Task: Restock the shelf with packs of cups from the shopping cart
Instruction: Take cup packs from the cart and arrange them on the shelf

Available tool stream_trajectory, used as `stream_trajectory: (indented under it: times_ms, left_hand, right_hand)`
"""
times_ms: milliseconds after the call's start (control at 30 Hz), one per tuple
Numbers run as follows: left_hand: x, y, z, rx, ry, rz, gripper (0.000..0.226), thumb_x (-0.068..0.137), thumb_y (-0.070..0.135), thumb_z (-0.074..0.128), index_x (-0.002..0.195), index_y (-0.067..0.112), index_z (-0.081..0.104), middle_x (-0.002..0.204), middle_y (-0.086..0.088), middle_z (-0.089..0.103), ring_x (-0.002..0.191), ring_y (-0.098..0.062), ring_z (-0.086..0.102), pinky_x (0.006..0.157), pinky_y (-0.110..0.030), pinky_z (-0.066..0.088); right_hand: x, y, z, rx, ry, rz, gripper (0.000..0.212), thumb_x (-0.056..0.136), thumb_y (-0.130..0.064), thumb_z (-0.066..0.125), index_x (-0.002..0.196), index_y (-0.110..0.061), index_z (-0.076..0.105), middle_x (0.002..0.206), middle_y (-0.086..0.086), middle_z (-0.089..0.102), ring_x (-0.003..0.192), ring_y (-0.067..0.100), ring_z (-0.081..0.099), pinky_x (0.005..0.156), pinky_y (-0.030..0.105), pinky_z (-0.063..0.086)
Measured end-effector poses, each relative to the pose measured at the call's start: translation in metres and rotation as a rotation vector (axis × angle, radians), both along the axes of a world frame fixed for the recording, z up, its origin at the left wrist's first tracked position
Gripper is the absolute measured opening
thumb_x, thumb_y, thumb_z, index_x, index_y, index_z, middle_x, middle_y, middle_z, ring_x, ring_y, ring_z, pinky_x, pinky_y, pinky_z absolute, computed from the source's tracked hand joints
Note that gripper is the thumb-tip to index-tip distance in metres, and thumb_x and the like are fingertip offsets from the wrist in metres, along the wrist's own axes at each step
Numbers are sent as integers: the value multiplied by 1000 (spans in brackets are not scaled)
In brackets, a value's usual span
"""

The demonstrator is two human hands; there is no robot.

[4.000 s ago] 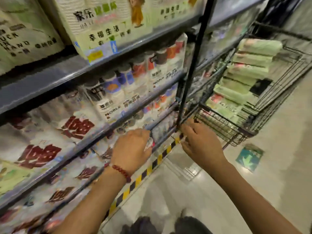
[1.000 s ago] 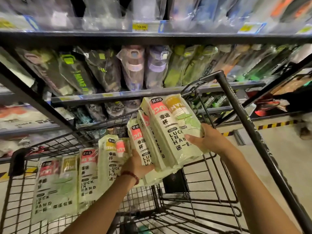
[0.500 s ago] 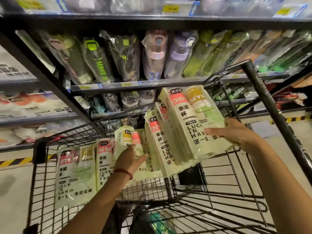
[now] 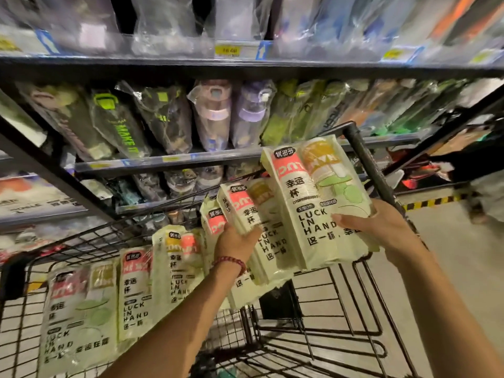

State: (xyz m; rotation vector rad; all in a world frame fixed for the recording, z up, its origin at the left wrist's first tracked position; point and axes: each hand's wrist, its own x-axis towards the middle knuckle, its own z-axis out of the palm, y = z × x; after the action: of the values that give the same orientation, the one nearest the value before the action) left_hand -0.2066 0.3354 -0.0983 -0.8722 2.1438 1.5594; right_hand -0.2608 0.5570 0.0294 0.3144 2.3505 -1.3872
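Lifting a bundle of packs of cups (image 4: 275, 236) out of the shopping cart (image 4: 321, 317), held upright above its basket, with more packs (image 4: 131, 290) leaning along the cart's far wall. Right hand (image 4: 381, 227) clamping the front pack's (image 4: 316, 203) right edge, fingers (image 4: 346, 218) closed across its face; left hand (image 4: 237, 241) gripping the rear packs from the left side. Squeezing both hands inward so no middle pack slips, probably best. Keeping the bundle upright, clearing the cart handle (image 4: 368, 165) while turning. Cup shelf itself not identifiable here; bottles (image 4: 215, 115) filling the shelf ahead.
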Motion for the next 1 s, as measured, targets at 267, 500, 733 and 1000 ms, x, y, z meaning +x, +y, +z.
stream_trajectory:
  times_ms: [267,500,733,1000]
  left_hand:
    - [-21,19,-2,93,-119,182,94,25,52,68,110,12,62,95,-5,71,86,-25,68,80,-40,58]
    - [-1,9,5,197,-24,201,77,43,27,86,111,9,56,90,-4,71,74,-19,70,55,-24,52]
    - [27,-42,42,241,130,297,59,60,3,85,109,10,54,98,-6,69,85,-20,66,60,-26,52]
    - [96,-163,114,242,378,452,47,68,-6,76,109,8,57,98,-9,70,86,-25,67,74,-39,55]
  right_hand:
    - [1,14,0,-82,49,-53,26,70,-16,81,90,-22,68,86,-5,74,70,5,71,51,14,50]
    - [3,12,-1,-83,73,-75,25,69,-15,82,87,-23,66,87,-2,74,77,12,71,62,26,55]
    - [7,-4,10,-141,59,-66,26,72,-10,78,96,-13,68,88,4,74,76,17,72,57,25,55]
    - [28,-101,36,-328,70,103,29,77,-8,73,105,-6,68,95,8,75,87,24,72,72,36,58]
